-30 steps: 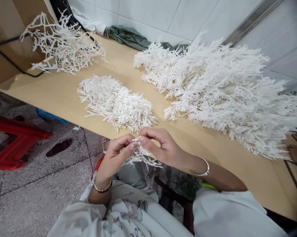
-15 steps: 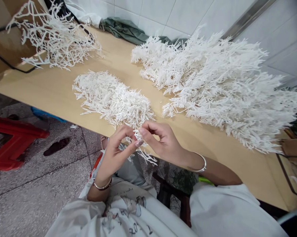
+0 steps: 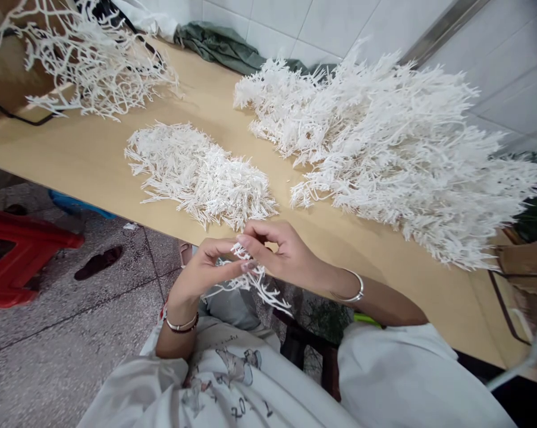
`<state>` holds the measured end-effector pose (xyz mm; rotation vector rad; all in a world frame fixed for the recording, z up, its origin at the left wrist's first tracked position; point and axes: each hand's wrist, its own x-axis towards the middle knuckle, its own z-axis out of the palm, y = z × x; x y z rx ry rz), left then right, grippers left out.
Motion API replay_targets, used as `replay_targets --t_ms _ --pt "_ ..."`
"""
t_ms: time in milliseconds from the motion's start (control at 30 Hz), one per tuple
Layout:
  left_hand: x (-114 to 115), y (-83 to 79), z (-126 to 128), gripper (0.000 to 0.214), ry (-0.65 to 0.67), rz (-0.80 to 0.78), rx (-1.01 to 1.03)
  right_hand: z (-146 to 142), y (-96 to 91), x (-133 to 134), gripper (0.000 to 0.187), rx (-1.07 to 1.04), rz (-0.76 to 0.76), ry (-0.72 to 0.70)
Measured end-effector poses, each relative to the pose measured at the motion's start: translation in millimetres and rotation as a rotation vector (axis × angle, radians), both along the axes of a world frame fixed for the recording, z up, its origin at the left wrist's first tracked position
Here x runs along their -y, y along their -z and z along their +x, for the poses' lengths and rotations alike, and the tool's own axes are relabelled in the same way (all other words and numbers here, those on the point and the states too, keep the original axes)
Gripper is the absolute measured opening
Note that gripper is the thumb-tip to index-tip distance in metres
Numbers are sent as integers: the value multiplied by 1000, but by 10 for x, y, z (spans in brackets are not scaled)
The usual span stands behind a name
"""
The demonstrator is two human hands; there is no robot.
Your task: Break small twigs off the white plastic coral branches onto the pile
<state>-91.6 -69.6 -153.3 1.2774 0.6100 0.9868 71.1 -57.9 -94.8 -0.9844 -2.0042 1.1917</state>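
Note:
Fingertips pressed together, my left hand (image 3: 206, 268) pinches a white branching plastic sprig (image 3: 270, 292) at the table's front edge. From the other side my right hand (image 3: 279, 249) grips the top of the same sprig with thumb and forefinger. The sprig's thin forked ends hang below both hands, over my lap. Part of it is hidden behind my fingers. Just beyond my hands, a low heap of small white sprigs (image 3: 201, 172) lies on the tan table (image 3: 103, 154).
A much larger pile of white branched sprigs (image 3: 384, 154) covers the table's right side. Bare white branching stems (image 3: 94, 68) lie tangled at the far left. Dark green cloth (image 3: 219, 44) runs along the tiled wall. A red stool (image 3: 22, 249) and a dark slipper (image 3: 99, 263) are on the floor.
My left hand has turned and dropped slightly, and the sprig's hanging ends have swung lower and to the right. Both hands keep their pinch on it. The view has shifted a little.

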Motion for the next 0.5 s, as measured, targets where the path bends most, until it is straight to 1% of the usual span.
replay_targets --t_ms 67,133,167,333,400,500 --pt "2 3 8 24 19 -41 -37 -1 -9 0 30 -39 -69 4" --pt "2 3 13 27 38 -43 -46 -5 -21 2 30 -70 -135 -2" --pt "1 3 14 28 40 -39 -45 -4 -27 -2 30 -72 -145 -7" --pt "2 7 10 25 2 -33 -22 54 -60 -101 31 12 -70 -4" --pt "5 7 6 22 -26 -26 -5 95 -73 -159 32 45 -89 -52" --pt "13 6 -14 21 -56 -17 5 138 -89 -215 34 84 -144 -185"
